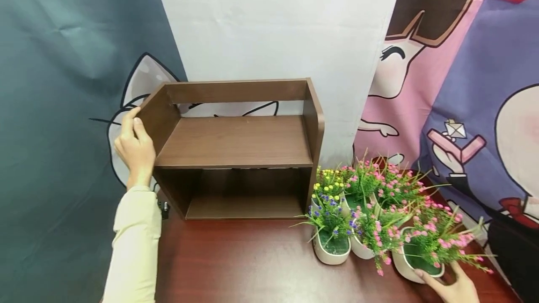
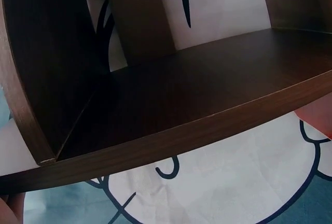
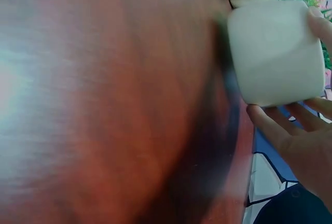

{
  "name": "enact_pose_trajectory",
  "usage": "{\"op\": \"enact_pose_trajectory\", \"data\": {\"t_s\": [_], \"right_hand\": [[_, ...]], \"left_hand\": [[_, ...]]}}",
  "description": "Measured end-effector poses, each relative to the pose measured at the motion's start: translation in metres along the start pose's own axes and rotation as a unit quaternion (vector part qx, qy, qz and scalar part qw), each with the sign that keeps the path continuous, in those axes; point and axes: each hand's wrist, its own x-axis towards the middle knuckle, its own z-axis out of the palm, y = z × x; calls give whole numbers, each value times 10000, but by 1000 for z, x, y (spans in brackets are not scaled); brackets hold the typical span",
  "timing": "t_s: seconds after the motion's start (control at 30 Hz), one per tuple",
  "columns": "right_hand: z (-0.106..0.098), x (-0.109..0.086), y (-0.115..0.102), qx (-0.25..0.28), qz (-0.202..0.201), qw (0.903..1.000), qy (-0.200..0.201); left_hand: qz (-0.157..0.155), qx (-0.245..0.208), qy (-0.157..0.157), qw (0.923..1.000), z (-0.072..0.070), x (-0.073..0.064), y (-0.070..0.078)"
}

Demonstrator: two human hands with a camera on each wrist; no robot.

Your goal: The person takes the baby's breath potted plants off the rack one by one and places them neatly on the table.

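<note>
A small brown two-tier wooden shelf (image 1: pixel 236 141) stands on the table against the wall. My left hand (image 1: pixel 135 146) grips the front edge of its left side panel, near the top; in the left wrist view a bit of finger (image 2: pixel 14 208) shows at the lower left. Both tiers hold nothing. At the lower right of the head view, my right hand (image 1: pixel 456 289) holds a white flowerpot (image 1: pixel 406 263) with pink flowers, thumb on the near side. In the right wrist view the fingers (image 3: pixel 306 136) wrap one side of this pot (image 3: pixel 275 53) and the thumb lies across from them.
Several other white pots of artificial flowers crowd right of the shelf, including one with blue flowers (image 1: pixel 330 251), one with yellow flowers (image 1: pixel 328 183) and more pink ones. The reddish-brown table (image 1: pixel 236 261) extends in front. Printed cloth (image 1: pixel 273 27) hangs behind and at both sides.
</note>
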Motion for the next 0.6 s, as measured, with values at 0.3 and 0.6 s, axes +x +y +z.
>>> {"op": "enact_pose_trajectory", "data": {"t_s": [0.3,0.6], "right_hand": [[15,21,-20,-728,156,9959,-508],[3,31,-18,-776,629,9888,-1111]], "left_hand": [[75,128,172,9997,-20,11,-7],[141,169,9,9998,-9,3,-4]]}}
